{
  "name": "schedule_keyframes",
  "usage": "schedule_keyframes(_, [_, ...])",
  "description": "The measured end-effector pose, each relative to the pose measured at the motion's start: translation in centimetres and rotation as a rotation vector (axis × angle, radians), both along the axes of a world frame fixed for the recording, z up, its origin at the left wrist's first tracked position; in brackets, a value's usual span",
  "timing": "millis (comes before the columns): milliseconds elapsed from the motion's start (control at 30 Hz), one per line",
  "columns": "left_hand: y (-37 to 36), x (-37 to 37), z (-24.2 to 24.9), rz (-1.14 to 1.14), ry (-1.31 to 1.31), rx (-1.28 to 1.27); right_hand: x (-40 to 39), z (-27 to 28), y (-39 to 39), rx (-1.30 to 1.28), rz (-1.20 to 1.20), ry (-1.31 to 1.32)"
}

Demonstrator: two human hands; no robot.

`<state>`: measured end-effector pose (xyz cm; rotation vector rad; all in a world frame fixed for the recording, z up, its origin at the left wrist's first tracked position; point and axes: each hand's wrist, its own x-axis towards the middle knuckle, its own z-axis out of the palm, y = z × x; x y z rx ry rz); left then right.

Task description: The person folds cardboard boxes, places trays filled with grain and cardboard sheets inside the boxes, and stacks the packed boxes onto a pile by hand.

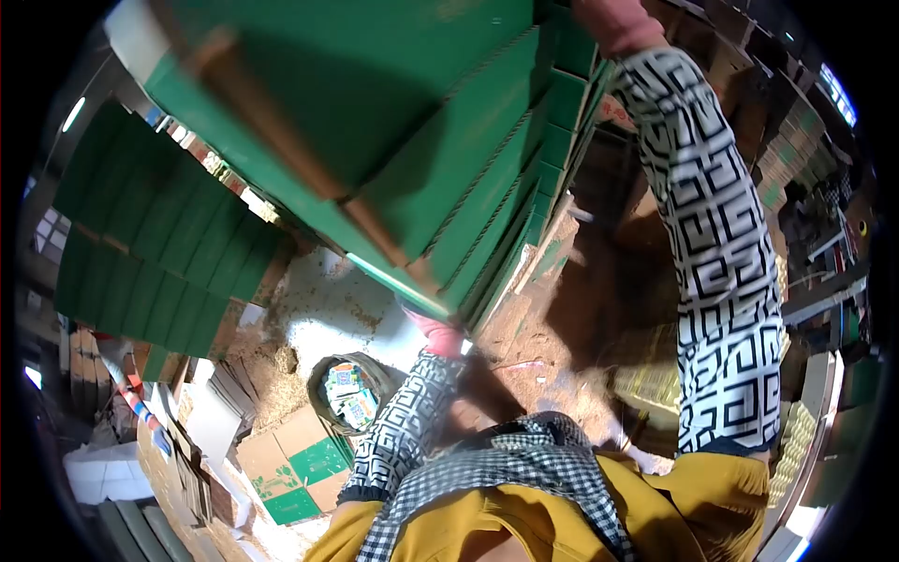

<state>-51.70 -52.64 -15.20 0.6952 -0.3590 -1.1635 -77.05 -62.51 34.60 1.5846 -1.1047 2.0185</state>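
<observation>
Pink covers the left hand (435, 332), close to the middle of the view, where it meets the lower corner of the green stack (375, 122). Its fingers are hidden behind that corner, so whether they are spread or curled I cannot tell. At one o'clock, the right hand (618, 23), also pink, is up by the far side of the stack, cut off by the top of the view; its grip I cannot tell either.

The green stack itself leans over from ten to twelve o'clock, its flat layers parted by dark grooves, with a blurred brown strip (281, 140) lying across it. Farther out at nine to ten o'clock is a green pile (169, 225) in close rows. At seven, just beyond the left sleeve (412, 412), a round basket (384, 375) holds printed packets (346, 384); past it lies a brown and green carton (272, 454). Yellow trays (646, 384) sit at four o'clock.

As for progress, the layers already sit together between the hands, and the green pile looks neatly set, which I read as work finished there. How much is left, these surroundings don't settle.
</observation>
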Motion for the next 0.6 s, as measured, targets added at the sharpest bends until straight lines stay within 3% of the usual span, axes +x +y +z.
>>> schedule_keyframes(33, [-0.1,-0.9,1.5,0.017,-0.051,0.051,0.8,0.1,2.5,0.177,-0.191,-0.006])
schedule_keyframes(100, [-0.6,-2.6,2.2,0.063,-0.200,0.105,1.0,-0.5,4.4,-0.079,-0.147,0.185])
schedule_keyframes(167, [-2.2,-3.1,-0.6,0.248,-0.739,0.091,1.4,-1.0,5.1,-0.361,-0.071,0.368])
schedule_keyframes(200, [-3.0,-3.3,-1.6,0.374,-0.975,0.088,1.9,-2.6,5.7,-0.207,-0.005,0.283])
schedule_keyframes(233, [-2.9,-3.1,-2.0,0.369,-0.924,0.119,2.4,-4.6,5.9,-0.044,0.063,0.201])
schedule_keyframes(267, [-2.4,-3.0,-1.5,0.576,-1.464,0.150,3.1,-5.6,5.6,-0.034,0.118,0.206])
schedule_keyframes(333, [-1.4,-1.9,-1.0,0.620,-1.670,0.259,3.8,-6.3,6.4,-0.008,0.162,0.256])
schedule_keyframes(433, [-2.4,-1.5,-4.5,0.206,-0.627,0.298,3.6,-6.6,6.9,0.060,0.034,0.401])
schedule_keyframes(500, [-1.7,-2.0,1.4,0.104,-0.221,0.312,4.1,-6.6,6.8,0.041,-0.041,0.433])
schedule_keyframes(533, [-1.8,-1.4,1.0,0.062,-0.199,0.317,4.5,-6.4,6.9,0.032,-0.086,0.468])
schedule_keyframes(600, [-3.2,0.0,-2.3,-0.003,-0.460,0.282,4.8,-6.1,6.9,0.026,-0.123,0.503])
